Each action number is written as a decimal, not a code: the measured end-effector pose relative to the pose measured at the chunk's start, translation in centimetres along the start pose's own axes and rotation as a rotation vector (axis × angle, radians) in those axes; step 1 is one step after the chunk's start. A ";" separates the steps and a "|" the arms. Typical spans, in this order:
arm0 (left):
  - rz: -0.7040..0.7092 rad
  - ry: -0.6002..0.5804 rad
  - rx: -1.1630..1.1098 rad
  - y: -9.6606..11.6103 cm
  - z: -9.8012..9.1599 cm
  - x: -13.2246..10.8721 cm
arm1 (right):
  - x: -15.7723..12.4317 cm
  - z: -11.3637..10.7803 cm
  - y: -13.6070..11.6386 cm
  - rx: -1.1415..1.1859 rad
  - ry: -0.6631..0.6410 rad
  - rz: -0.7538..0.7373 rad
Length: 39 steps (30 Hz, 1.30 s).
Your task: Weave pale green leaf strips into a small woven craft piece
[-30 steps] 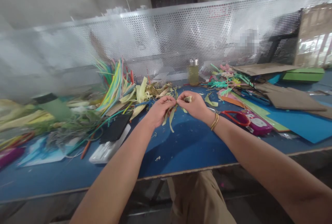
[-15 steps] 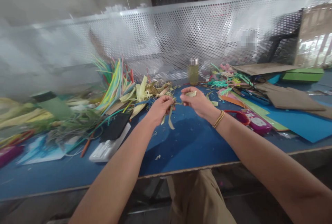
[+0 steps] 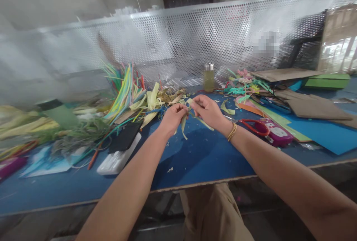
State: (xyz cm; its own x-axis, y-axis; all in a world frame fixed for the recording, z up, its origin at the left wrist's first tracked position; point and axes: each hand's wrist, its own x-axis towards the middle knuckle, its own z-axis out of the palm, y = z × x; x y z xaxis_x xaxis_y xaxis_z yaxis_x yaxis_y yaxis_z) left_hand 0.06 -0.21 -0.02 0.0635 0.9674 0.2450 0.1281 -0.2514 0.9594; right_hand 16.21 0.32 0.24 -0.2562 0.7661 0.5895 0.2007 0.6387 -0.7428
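Above the blue tabletop, my left hand [image 3: 174, 118] pinches pale green corn husk strips [image 3: 183, 127], whose ends dangle below the fingers. My right hand [image 3: 209, 110], with a gold bracelet at the wrist, is closed on another part of the husk, close against the left. One narrow husk strip [image 3: 205, 124] slants out beneath the right palm, and a pale end sticks up by the thumb. Fingers hide where the strips meet. A heap of corn husks [image 3: 152, 99] lies just beyond my left hand. Red-handled scissors [image 3: 254, 127] rest beside my right wrist.
Left are colourful pipe cleaners [image 3: 125, 92], a black phone-like slab [image 3: 124, 137] and a white case [image 3: 113, 163]. A lidded bottle [image 3: 208, 79] stands by the perforated metal screen [image 3: 189, 40]. Right are a purple object [image 3: 279, 134], blue paper [image 3: 320, 135] and cardboard [image 3: 315, 105].
My right hand has moved slightly left and turned, closing in on the left hand. The husk strip now trails under its palm. The left hand stays nearly in place.
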 end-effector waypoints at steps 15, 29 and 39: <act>-0.016 0.061 -0.085 -0.8 0.5 0.3 | -0.7 1.9 1.1 -0.207 0.061 0.187; -0.021 0.053 -0.104 -0.5 0.5 0.1 | -0.8 2.0 1.0 -0.078 0.042 0.102; -0.062 -0.011 -0.124 -0.3 0.5 0.0 | -0.3 1.5 1.7 -0.065 0.142 0.183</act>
State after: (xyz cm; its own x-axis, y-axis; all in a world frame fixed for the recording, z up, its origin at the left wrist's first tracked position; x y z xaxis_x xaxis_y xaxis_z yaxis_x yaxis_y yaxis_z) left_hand 0.48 -0.12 -0.32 0.0705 0.9804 0.1841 0.0092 -0.1852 0.9827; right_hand 15.23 1.08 -1.71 -0.0753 0.8689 0.4892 0.2936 0.4881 -0.8219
